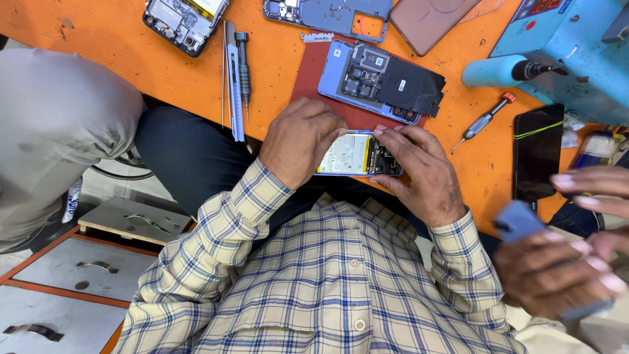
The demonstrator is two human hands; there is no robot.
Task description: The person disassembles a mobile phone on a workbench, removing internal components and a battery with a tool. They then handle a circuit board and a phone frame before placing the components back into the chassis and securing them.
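Head view first, from my remote seat, working left to right. By the orange tabletop's (196, 78) near edge lie a utility knife (233, 85) and a slim screwdriver (244, 69), side by side. My left hand (298, 141) clasps the left end of the opened phone (359, 155), fingers curled over it, clenched on the casing. The phone lies at the near edge, partly on the red mat (314, 72), its long axis running left to right, battery side toward the left hand, circuit end toward the right. My right hand (422, 174) grips that right end, fingertips pressing its upper rim. Both hands are equally close. Another stripped phone (380, 82) lies just beyond. Farther right, a co-worker's hands (563, 262) hold a blue piece.
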